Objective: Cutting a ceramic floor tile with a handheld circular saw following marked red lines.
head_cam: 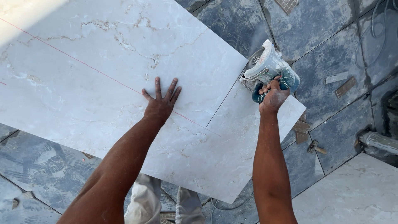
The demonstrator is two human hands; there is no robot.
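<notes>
Tile [107,74], large, pale marble pattern, lying flat over a dark grey tiled floor [331,58] and filling most of the view. Red guide line [83,64] drawn across it from the upper left down toward the middle.

Cut [224,101]: a thin dark slit runs from the tile's far right edge, beside the saw, down to about where the red line ends. By the look of it that cut is made along its full visible length, while the red line itself shows no slit and seems untouched.

Left hand [161,103]: palm down on the tile, fingers spread wide and flat, resting across the red line; grasps nothing, only presses.

Right hand [273,96]: dusty, fingers wrapped closed round the green handle of a hand-held power saw [269,68].

Saw: white and green body, round blade at the far end of the slit, at the tile's edge. Whether the blade is turning cannot be told.

Around: small offcuts [344,85] lie on the floor to the right; another pale tile [356,195] at lower right; trouser legs [163,203] under the near edge.
</notes>
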